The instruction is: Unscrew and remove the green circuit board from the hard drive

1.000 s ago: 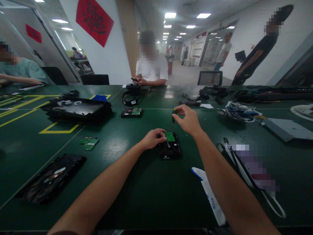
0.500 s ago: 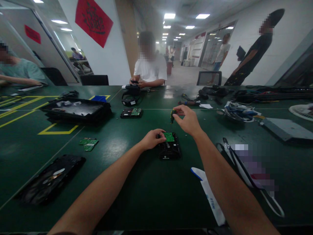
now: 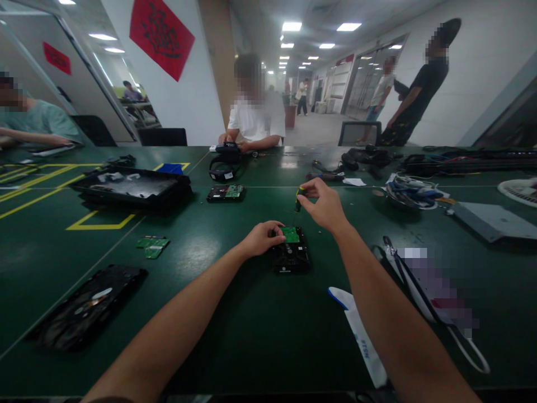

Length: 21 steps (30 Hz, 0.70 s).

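A black hard drive (image 3: 290,259) with a green circuit board on its upper face lies on the green table in front of me. My left hand (image 3: 264,237) is closed on the drive's left side, fingertips at the edge of the board. In my right hand (image 3: 322,202) is a screwdriver (image 3: 299,200) with a yellow and dark handle, pinched between thumb and fingers. It stands nearly upright, its thin shaft pointing down at the board's far edge; whether the tip touches is too small to tell. A tiny screw (image 3: 319,232) lies right of the drive.
Left are loose green circuit boards (image 3: 153,246), a black drive casing (image 3: 90,308) and a stacked black tray (image 3: 130,187). Another hard drive (image 3: 225,193) lies beyond. At right are bundled cables (image 3: 409,193), a grey metal box (image 3: 493,221) and a white strip (image 3: 364,341). A person (image 3: 255,120) sits opposite.
The screwdriver has shifted very slightly right and stands a little more tilted in my right hand. My left hand and the hard drive stay put. A standing person in the background has moved left.
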Tool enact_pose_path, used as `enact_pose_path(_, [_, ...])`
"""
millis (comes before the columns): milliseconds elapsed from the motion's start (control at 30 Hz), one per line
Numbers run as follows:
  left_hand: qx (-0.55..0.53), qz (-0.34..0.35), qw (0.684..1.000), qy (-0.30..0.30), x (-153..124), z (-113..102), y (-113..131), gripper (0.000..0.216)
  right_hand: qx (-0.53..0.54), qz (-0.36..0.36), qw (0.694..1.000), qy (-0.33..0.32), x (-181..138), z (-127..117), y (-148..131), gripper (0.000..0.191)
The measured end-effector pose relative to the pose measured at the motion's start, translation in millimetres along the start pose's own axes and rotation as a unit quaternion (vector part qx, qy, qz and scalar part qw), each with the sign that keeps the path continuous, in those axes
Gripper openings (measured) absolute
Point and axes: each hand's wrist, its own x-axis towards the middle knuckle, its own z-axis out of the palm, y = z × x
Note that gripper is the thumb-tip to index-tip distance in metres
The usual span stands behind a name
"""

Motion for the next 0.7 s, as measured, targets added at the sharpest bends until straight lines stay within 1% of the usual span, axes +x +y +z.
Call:
enact_pose_path(67, [-0.001,-0.002,1.0,0.0,0.5,0.5,0.2,0.018,-0.001,0.004,1.0,-0.003,0.2,-0.6,0.6,0.019])
enact_pose_path(233, [-0.004,-0.004,1.0,-0.003,0.8,0.8,1.0,0.018,-0.02,-0.028,0.999,-0.003,0.8,-1.0,2.2,0.021])
enact_pose_path(433, [-0.005,0.008,1.0,-0.002,0.0,0.0,2.4,0.017,-0.015,0.003,1.0,0.014,0.4,-0.9,1.0,0.018])
enact_pose_path(600, [-0.005,0.004,1.0,-0.002,-0.2,0.1,3.9,0.017,-0.02,-0.033,0.999,0.002,0.7,0.2,1.9,0.02])
enact_pose_path(700, [-0.007,0.002,1.0,-0.003,-0.4,0.0,4.5,0.017,-0.024,-0.024,0.999,0.013,0.8,0.4,2.9,0.02])
